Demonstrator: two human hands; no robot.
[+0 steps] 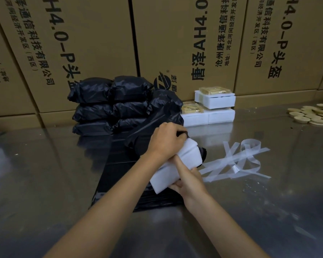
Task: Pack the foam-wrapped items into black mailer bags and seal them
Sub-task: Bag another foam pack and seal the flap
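A white foam-wrapped item (177,164) lies tilted at the mouth of a black mailer bag (157,116), its far end just inside the opening. My left hand (166,140) grips the bag's black edge over the top of the foam. My right hand (188,181) holds the foam's near end, fingers wrapped round its side. Under both lies a flat stack of black mailer bags (119,183). Several packed black bags (108,105) are piled behind.
More white foam packs (213,108) with yellowish contents stand at the back right. Clear peeled strips (237,162) lie on the shiny metal table (45,183) to the right. Pale round discs (313,114) sit far right. Printed cardboard boxes (175,43) wall the back.
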